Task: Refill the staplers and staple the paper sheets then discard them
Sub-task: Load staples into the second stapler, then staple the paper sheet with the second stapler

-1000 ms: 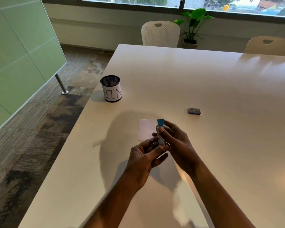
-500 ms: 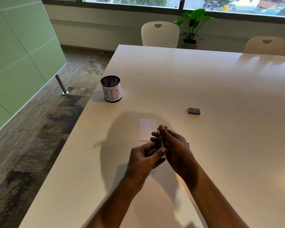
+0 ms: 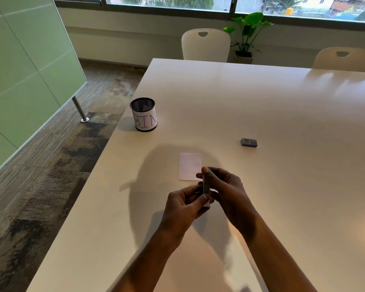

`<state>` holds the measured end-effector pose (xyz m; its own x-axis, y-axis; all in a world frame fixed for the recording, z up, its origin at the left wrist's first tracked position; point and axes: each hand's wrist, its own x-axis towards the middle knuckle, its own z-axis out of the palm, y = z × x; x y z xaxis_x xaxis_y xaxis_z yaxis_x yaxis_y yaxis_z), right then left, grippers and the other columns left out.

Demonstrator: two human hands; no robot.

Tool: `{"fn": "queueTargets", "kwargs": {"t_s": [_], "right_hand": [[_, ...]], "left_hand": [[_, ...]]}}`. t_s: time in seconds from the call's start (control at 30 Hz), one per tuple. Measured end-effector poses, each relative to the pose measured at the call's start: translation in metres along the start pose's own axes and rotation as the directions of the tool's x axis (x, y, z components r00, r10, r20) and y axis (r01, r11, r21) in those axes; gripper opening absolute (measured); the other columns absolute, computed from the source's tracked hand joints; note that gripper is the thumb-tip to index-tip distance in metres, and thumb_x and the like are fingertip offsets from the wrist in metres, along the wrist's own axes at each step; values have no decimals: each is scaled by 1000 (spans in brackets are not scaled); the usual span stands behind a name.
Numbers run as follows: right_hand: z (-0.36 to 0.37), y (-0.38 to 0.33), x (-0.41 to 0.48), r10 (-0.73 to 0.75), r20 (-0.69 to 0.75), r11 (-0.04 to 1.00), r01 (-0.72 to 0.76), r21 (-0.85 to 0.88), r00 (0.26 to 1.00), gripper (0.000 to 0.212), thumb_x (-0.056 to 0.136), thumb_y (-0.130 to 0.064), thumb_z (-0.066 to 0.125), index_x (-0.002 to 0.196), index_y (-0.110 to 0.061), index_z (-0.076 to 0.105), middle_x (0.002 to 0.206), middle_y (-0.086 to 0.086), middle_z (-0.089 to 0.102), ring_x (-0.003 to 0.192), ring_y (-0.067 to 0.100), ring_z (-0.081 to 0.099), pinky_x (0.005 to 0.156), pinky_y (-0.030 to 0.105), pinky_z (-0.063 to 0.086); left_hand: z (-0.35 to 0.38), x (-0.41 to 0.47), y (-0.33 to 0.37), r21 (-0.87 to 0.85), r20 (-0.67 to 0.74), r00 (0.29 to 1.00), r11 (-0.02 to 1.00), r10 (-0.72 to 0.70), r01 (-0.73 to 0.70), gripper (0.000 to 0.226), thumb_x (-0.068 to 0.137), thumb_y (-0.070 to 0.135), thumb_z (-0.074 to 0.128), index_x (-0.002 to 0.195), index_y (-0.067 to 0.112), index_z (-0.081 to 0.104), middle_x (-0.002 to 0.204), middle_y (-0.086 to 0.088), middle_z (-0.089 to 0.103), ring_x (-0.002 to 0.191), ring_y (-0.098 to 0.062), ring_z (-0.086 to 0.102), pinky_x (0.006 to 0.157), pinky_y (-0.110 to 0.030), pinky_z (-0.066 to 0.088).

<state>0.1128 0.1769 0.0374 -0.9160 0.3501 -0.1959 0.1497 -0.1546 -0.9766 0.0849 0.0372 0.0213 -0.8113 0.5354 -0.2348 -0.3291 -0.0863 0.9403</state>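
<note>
Both my hands hold a small stapler [image 3: 206, 186] above the table, near its front. It looks like a narrow grey metal strip seen edge-on; its blue top is hidden. My left hand [image 3: 183, 205] grips its near end with thumb and fingers. My right hand [image 3: 226, 190] wraps its far end, the fingers curled over the top. A small white paper sheet [image 3: 189, 165] lies flat on the table just beyond my hands. A small dark staple box [image 3: 249, 142] lies farther off to the right.
A black mesh cup labelled BIN [image 3: 143, 114] stands near the white table's [image 3: 261, 98] left edge. Two white chairs [image 3: 205, 44] and a potted plant [image 3: 248, 34] stand past the far edge. Floor lies to the left.
The stapler's blue top, raised and visible a second ago, has come down under my right fingers. Both hands stayed in about the same place.
</note>
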Motion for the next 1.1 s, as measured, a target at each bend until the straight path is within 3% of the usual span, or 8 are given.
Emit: {"fn": "queueTargets", "kwargs": {"t_s": [0.17,0.33,0.43,0.5,0.57,0.87,1.0,1.1], "right_hand": [[1,2,2,-181,-137,939,130,-318,974,24,80,-50,76,94,-30,75,84,-9,77,84,7,73,80,36,62],[7,6,9,-337,-161,598,79,-797,928,46,77,-60,71,70,-15,72,62,1,68,59,17,65,59,39,54],[18,10,12,-312,-146,474,20,-880,939,49,76,-58,74,65,-11,67,61,8,65,55,21,57,53,36,46],[27,14,13,-311,-160,424,-14,-906,937,46,76,-57,75,71,-11,69,67,8,67,57,19,56,51,30,39],[35,18,14,-308,-157,399,-23,-917,938,45,78,-55,74,79,-10,70,74,7,67,61,17,57,53,28,41],[38,25,17,-270,-118,427,9,-904,956,56,79,-63,69,99,-10,64,91,4,60,75,14,53,61,22,40],[18,0,40,-355,-101,459,79,-885,930,57,87,-48,68,130,-12,58,110,11,66,97,24,62,80,34,52],[9,-15,68,-221,-19,444,83,-892,975,59,90,-39,68,142,-19,49,124,13,60,111,27,58,90,36,49]], "left_hand": [[-13,9,6,327,10,993,938,118,-115,22,90,26,71,112,24,75,101,10,78,99,-7,73,89,-25,57],[-36,37,15,656,-178,898,729,402,-196,18,86,23,75,104,23,77,90,18,73,78,17,65,69,2,46],[-47,57,19,749,-193,853,635,484,-191,26,86,23,75,112,20,74,99,6,76,78,8,64,66,1,45],[-52,69,19,794,-168,845,578,507,-189,33,86,25,75,118,18,71,109,2,75,85,-1,63,71,-12,50],[-55,78,16,819,-164,852,550,497,-163,38,86,26,74,123,16,68,117,-1,73,89,-6,61,77,-22,53],[-65,104,24,879,-128,928,473,350,-57,58,81,36,76,133,19,59,123,-6,65,97,-18,62,84,-27,53],[-75,115,34,904,-50,972,424,228,-53,72,79,44,76,142,22,49,127,-5,60,110,-18,57,86,-26,46],[-76,126,43,932,-17,993,360,113,-25,83,78,50,76,149,27,38,134,-8,54,116,-21,54,89,-30,47]]}}
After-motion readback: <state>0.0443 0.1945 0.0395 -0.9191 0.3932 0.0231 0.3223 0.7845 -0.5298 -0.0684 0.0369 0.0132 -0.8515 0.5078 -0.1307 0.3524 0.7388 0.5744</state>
